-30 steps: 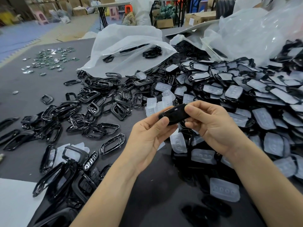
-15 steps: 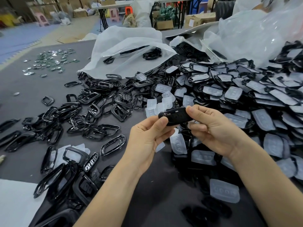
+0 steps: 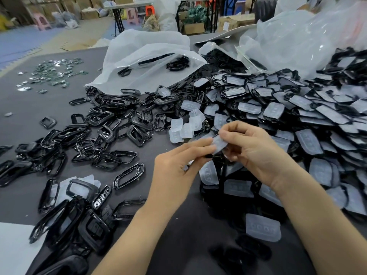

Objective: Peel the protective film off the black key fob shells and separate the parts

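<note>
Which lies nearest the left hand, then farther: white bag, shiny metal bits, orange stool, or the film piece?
1. film piece, held in the left hand
2. white bag, ahead
3. shiny metal bits, far left
4. orange stool, background floor

A black key fob shell [image 3: 219,143], its pale film face up, is pinched between the left hand [image 3: 178,167] and right hand [image 3: 256,149] above mid-worktop. Film-covered shells [image 3: 297,116] are heaped toward the right edge, bare black frames [image 3: 111,135] scattered left, loose films [image 3: 186,126] between.
</note>
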A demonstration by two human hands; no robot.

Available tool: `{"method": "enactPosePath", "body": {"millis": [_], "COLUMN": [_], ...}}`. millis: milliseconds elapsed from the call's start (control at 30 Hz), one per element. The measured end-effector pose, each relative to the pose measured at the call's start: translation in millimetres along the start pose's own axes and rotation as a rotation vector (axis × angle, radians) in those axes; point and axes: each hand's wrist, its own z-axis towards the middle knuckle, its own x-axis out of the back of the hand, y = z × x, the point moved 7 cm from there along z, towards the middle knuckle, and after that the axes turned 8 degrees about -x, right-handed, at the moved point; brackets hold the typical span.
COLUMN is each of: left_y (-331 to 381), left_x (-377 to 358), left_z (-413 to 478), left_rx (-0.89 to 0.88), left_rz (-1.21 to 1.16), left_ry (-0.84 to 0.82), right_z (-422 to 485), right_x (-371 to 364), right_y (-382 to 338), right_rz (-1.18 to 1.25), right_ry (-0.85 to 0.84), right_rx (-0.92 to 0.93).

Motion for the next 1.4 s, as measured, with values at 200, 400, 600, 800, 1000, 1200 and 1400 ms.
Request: {"method": "enactPosePath", "body": {"millis": [200,400,600,800,1000,1200,1400], "left_y": [-2,-22,-36,-36,-33,-36,-37], "left_x": [-4,-12,-19,-16,-16,-14,-16], "left_z": [-1,-13,-18,-17,-16,-17,-19], "left_rx": [-0.010,0.390,0.660,0.610,0.579,0.566,0.603], "left_rz": [0.152,-0.320,-0.531,-0.454,-0.457,-0.387,-0.415], "left_ry": [-0.046,0.045,0.111,0.065,0.058,0.055,0.046], "right_z": [-4,-8,-10,-7,-5,-4,-4], "right_x": [6,2,-10,-11,-11,-15,-14], "right_y": [-16,-22,-20,-16,-11,-8,-9], "right_rz": [-0.293,-0.409,-0.533,-0.476,-0.394,-0.426,-0.460], "right_ry": [0.196,0.247,0.235,0.181,0.103,0.094,0.135], "right_rx": [0.267,0.397,0.452,0.403,0.310,0.309,0.335]}}
